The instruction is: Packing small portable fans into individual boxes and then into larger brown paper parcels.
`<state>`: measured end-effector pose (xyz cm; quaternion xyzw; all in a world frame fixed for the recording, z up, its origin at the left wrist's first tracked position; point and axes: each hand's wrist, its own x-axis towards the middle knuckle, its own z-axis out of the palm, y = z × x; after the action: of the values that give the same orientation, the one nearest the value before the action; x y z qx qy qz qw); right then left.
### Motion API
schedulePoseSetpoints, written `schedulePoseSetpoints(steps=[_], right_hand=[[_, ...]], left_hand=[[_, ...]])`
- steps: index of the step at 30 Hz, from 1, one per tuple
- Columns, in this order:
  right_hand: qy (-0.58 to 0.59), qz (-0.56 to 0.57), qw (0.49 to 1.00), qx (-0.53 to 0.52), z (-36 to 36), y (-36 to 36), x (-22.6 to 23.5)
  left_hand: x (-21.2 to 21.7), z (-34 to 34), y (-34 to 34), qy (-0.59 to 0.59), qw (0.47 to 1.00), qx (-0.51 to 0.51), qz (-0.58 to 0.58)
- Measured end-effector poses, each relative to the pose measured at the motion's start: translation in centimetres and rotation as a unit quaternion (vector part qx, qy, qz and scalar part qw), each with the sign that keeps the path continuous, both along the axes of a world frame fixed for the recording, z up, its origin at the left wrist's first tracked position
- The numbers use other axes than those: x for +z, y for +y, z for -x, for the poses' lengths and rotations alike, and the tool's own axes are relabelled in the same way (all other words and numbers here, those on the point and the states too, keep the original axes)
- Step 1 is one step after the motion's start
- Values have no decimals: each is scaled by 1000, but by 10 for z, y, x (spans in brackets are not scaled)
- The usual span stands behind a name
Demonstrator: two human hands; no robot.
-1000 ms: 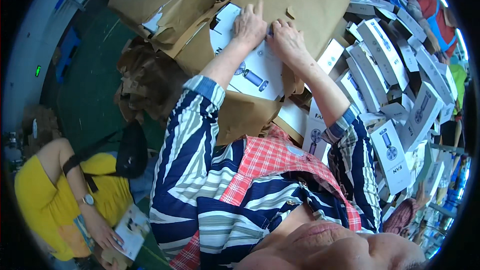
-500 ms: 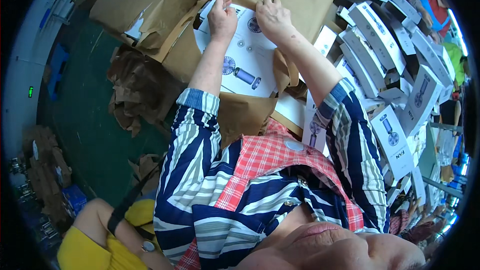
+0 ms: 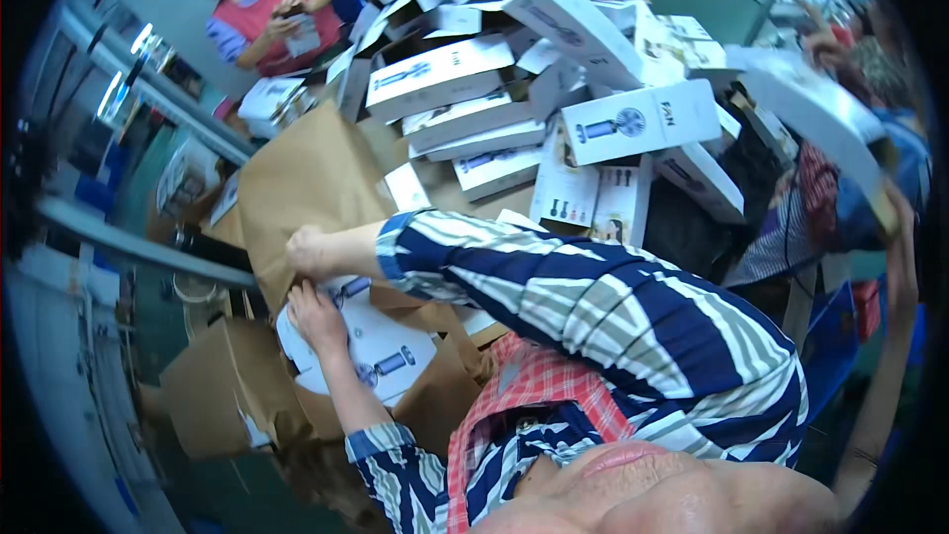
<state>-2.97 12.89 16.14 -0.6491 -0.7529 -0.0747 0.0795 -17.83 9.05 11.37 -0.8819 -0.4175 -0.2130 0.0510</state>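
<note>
A stack of white printed sheets or flat boxes (image 3: 407, 384), showing purple handheld fans, lies partly bared in brown wrapping paper (image 3: 321, 163). My left hand (image 3: 318, 320) rests on the stack's far left end, its fingers stretched out and slightly bent at the paper's edge. Just beyond it, my right hand (image 3: 308, 253) is closed at the edge of the brown paper, wrist bent; its fingertips are hidden. My right forearm crosses over the stack.
Many white fan boxes (image 3: 633, 124) lie heaped on the table. Another brown-wrapped bundle (image 3: 213, 391) sits at the left. A metal rail (image 3: 148, 242) runs at the left. One co-worker (image 3: 272, 15) stands at the far left; at the right another person's hand (image 3: 895, 222) touches a white box.
The view has swung so the box heap now sits ahead. My right hand has drawn close to my left hand at the stack's far end. Another person's arm and a white box show at the right.
</note>
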Motion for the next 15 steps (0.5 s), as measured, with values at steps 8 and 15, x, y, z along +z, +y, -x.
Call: schedulePoseSetpoints(steps=[8,15], right_hand=[[-7,-32,998,47,-24,0,20],[-50,-80,993,74,-42,22,53]], left_hand=[[34,-28,-1,61,996,-62,34],[24,-80,94,56,970,-44,233]])
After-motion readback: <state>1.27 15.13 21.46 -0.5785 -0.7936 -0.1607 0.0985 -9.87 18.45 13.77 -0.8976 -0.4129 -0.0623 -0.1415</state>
